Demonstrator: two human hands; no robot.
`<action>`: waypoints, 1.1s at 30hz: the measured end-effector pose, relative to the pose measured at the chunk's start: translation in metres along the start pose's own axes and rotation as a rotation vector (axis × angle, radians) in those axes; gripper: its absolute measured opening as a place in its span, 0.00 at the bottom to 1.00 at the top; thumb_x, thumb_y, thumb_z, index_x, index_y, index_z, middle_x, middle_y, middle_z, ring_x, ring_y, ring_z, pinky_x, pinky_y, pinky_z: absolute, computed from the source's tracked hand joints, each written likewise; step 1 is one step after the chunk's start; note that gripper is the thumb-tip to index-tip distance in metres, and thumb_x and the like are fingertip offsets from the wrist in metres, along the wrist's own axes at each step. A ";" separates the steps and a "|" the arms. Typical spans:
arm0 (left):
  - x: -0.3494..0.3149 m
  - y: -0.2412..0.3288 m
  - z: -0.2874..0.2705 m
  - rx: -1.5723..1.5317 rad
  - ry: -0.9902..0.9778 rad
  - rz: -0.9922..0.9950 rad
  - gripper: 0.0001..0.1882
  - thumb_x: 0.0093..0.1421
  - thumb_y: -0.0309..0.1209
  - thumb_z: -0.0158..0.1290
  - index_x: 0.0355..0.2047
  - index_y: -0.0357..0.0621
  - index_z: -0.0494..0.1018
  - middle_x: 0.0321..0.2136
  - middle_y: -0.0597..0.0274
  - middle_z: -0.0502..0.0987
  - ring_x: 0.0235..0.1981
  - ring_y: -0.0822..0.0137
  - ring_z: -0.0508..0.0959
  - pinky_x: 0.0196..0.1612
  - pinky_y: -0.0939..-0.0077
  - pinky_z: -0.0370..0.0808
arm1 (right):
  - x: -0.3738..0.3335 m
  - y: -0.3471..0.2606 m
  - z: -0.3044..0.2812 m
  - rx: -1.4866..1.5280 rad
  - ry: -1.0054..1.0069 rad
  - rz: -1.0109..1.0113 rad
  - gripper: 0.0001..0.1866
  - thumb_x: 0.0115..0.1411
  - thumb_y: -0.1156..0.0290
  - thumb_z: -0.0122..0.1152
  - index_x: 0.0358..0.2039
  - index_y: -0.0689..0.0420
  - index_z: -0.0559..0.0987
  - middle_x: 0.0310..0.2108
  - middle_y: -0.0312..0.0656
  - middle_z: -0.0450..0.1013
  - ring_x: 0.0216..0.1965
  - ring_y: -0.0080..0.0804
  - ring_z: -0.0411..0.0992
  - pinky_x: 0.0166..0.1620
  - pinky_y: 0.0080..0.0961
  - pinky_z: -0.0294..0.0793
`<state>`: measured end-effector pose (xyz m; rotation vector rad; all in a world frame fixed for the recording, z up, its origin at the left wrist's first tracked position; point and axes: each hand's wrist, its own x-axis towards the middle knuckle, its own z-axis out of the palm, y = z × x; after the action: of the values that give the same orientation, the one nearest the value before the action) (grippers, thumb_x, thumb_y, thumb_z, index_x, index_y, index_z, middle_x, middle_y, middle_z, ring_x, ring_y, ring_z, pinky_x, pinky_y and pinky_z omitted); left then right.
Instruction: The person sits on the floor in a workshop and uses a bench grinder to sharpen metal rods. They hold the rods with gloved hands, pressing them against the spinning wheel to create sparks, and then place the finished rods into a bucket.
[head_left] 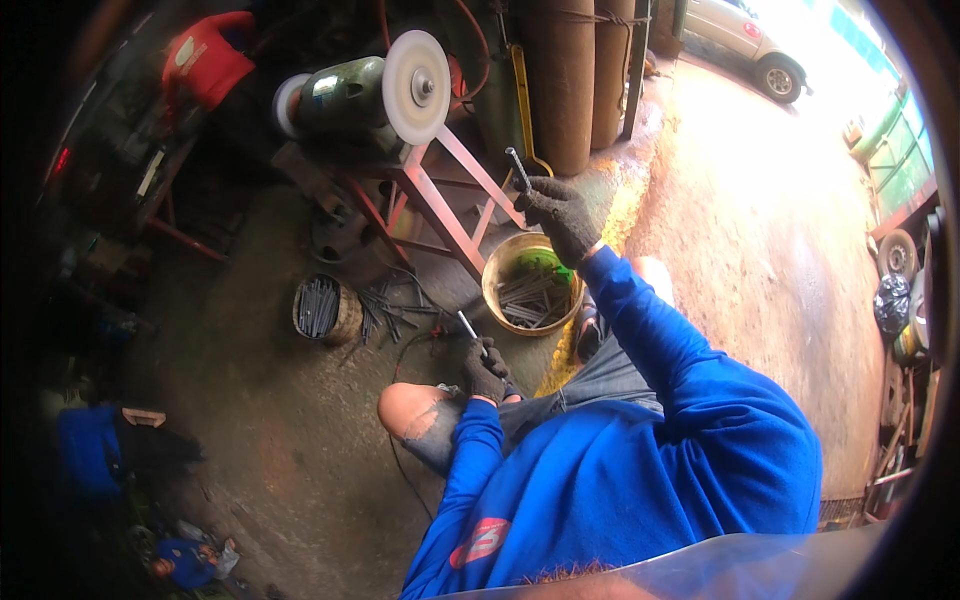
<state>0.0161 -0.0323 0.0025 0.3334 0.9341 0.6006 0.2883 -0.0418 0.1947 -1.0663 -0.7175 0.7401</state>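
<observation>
My left hand, in a dark work glove, rests above my bent knee. Its fingers are closed around a short metal rod with a bright upper end. My right hand, gloved too, is raised higher and farther right. A second metal rod is gripped in it, tilted, with a shiny tip that looks wider than its shaft. Below that hand stands a yellowish bucket with several metal rods inside. To the left, a round container is packed with upright dark rods.
A bench grinder with a white wheel sits on a red metal stand ahead. Loose rods and a cable lie on the floor. Tall cylinders stand behind. Other people, one in a red shirt, are at the left.
</observation>
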 end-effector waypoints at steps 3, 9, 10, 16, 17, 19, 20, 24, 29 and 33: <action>0.001 -0.001 -0.003 -0.002 -0.005 0.004 0.11 0.63 0.44 0.48 0.33 0.52 0.69 0.13 0.75 0.59 0.10 0.77 0.56 0.15 0.77 0.54 | 0.021 -0.009 0.000 -0.091 0.031 -0.037 0.16 0.61 0.69 0.58 0.48 0.63 0.78 0.33 0.37 0.76 0.30 0.22 0.70 0.36 0.19 0.71; 0.000 0.001 -0.001 -0.016 0.014 -0.007 0.11 0.62 0.43 0.47 0.33 0.51 0.67 0.13 0.73 0.58 0.10 0.76 0.55 0.15 0.77 0.54 | 0.083 -0.017 0.004 -1.016 0.228 -0.622 0.12 0.53 0.67 0.60 0.39 0.47 0.84 0.34 0.46 0.78 0.34 0.44 0.76 0.39 0.37 0.74; 0.002 0.000 -0.005 -0.030 0.014 -0.012 0.11 0.62 0.43 0.47 0.33 0.51 0.67 0.13 0.73 0.58 0.10 0.76 0.55 0.15 0.77 0.54 | 0.089 -0.027 0.012 -1.139 0.192 -0.593 0.11 0.53 0.66 0.59 0.37 0.47 0.84 0.34 0.46 0.78 0.34 0.45 0.75 0.39 0.39 0.74; 0.006 0.001 -0.010 -0.044 0.029 -0.018 0.11 0.62 0.45 0.49 0.32 0.53 0.68 0.13 0.75 0.58 0.10 0.77 0.55 0.15 0.78 0.54 | 0.129 -0.055 0.030 -1.545 0.060 -0.546 0.09 0.52 0.63 0.56 0.29 0.48 0.83 0.27 0.47 0.78 0.33 0.48 0.77 0.35 0.44 0.75; 0.005 0.001 -0.011 -0.050 0.028 -0.025 0.12 0.62 0.45 0.50 0.32 0.53 0.69 0.13 0.75 0.58 0.10 0.77 0.56 0.15 0.78 0.54 | 0.133 -0.055 0.032 -1.538 0.059 -0.563 0.09 0.52 0.63 0.56 0.29 0.48 0.83 0.26 0.47 0.78 0.32 0.48 0.77 0.34 0.44 0.75; 0.005 0.001 -0.015 -0.047 0.023 -0.003 0.12 0.62 0.45 0.50 0.31 0.53 0.69 0.13 0.75 0.59 0.10 0.77 0.56 0.15 0.78 0.54 | 0.140 -0.056 0.037 -1.524 0.057 -0.599 0.08 0.51 0.64 0.56 0.27 0.48 0.83 0.25 0.47 0.77 0.32 0.48 0.78 0.33 0.44 0.75; 0.003 0.002 -0.013 -0.046 0.021 0.006 0.12 0.62 0.46 0.50 0.31 0.53 0.69 0.13 0.75 0.59 0.10 0.77 0.56 0.15 0.78 0.54 | 0.142 -0.057 0.040 -1.524 0.057 -0.608 0.08 0.51 0.64 0.56 0.27 0.48 0.83 0.25 0.46 0.78 0.32 0.48 0.78 0.33 0.44 0.76; -0.004 0.005 -0.010 -0.059 0.072 -0.008 0.12 0.62 0.46 0.50 0.32 0.53 0.69 0.13 0.75 0.59 0.10 0.76 0.56 0.15 0.77 0.54 | 0.154 -0.057 0.046 -1.564 0.033 -0.575 0.08 0.50 0.63 0.57 0.27 0.48 0.83 0.26 0.47 0.78 0.32 0.48 0.78 0.34 0.44 0.76; -0.006 0.004 -0.011 -0.054 0.064 0.015 0.12 0.63 0.45 0.48 0.32 0.52 0.69 0.13 0.74 0.58 0.11 0.76 0.54 0.16 0.79 0.53 | 0.175 -0.048 0.048 -1.610 0.010 -0.513 0.09 0.50 0.62 0.58 0.27 0.47 0.84 0.26 0.47 0.78 0.31 0.47 0.78 0.34 0.44 0.76; -0.007 0.004 -0.006 -0.034 0.083 0.027 0.12 0.64 0.45 0.47 0.32 0.52 0.68 0.13 0.74 0.58 0.11 0.76 0.54 0.16 0.78 0.53 | 0.181 -0.046 0.051 -1.608 0.023 -0.513 0.09 0.48 0.63 0.59 0.27 0.48 0.84 0.26 0.46 0.78 0.31 0.47 0.78 0.34 0.43 0.76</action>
<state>0.0062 -0.0333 0.0061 0.2933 0.9990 0.6586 0.3567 0.1169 0.2816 -2.1440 -1.5454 -0.4995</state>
